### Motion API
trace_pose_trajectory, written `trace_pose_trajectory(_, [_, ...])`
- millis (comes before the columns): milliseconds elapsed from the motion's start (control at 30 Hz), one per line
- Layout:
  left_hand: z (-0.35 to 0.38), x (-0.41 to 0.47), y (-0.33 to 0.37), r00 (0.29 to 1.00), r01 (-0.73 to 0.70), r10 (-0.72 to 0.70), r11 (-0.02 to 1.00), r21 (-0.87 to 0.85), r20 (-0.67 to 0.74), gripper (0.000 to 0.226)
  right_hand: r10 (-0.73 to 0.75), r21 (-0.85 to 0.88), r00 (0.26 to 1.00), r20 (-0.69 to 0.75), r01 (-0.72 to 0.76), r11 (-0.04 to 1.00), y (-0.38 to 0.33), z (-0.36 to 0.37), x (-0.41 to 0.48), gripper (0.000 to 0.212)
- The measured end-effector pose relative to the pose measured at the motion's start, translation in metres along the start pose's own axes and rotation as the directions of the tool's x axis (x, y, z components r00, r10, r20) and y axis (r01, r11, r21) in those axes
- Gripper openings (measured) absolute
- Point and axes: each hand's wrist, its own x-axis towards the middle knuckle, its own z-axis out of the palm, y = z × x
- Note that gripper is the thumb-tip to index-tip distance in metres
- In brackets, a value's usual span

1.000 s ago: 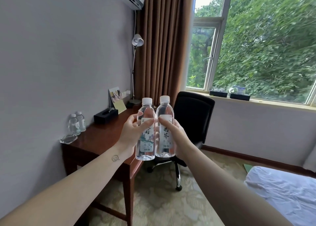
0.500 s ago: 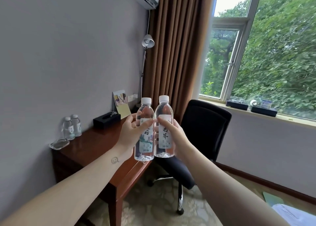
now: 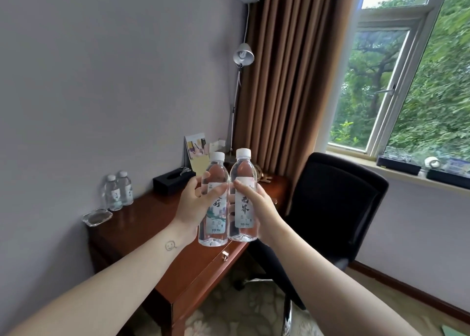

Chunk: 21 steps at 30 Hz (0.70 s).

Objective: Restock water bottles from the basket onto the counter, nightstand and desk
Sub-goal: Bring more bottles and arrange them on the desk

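My left hand [image 3: 193,206] grips a clear water bottle [image 3: 214,173] with a white cap and a printed label. My right hand [image 3: 256,208] grips a second, matching water bottle [image 3: 243,173]. Both bottles are upright, side by side and touching, held in the air above the front part of a reddish-brown wooden desk [image 3: 142,223]. Two more water bottles [image 3: 119,192] stand together on the desk's far left, against the wall.
On the desk are a glass ashtray [image 3: 97,216], a black tissue box [image 3: 173,180], a card stand [image 3: 197,152] and a lamp [image 3: 243,56]. A black office chair [image 3: 335,203] stands right of the desk. Brown curtain and window are behind.
The view has come closer to the desk and turned left. Both hands still hold their bottles together in the same pose; the bed has left the frame.
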Motion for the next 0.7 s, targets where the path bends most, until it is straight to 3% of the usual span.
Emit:
trace_pose_trajectory(200, [-0.006,0.064,-0.025,0.999,0.000,0.000,1.000,0.007,-0.035,0.064,0.019,-0.013,0.999,0.029,-0.018,1.000,0.006,-0.011,0.070,0.065])
trace_pose_trajectory(700, [-0.058,0.195,-0.060,0.992,0.011,-0.002,0.998,0.063,-0.128,0.072,0.068,0.004,0.993,0.093,-0.068,0.998,0.032,0.007,0.222,0.048])
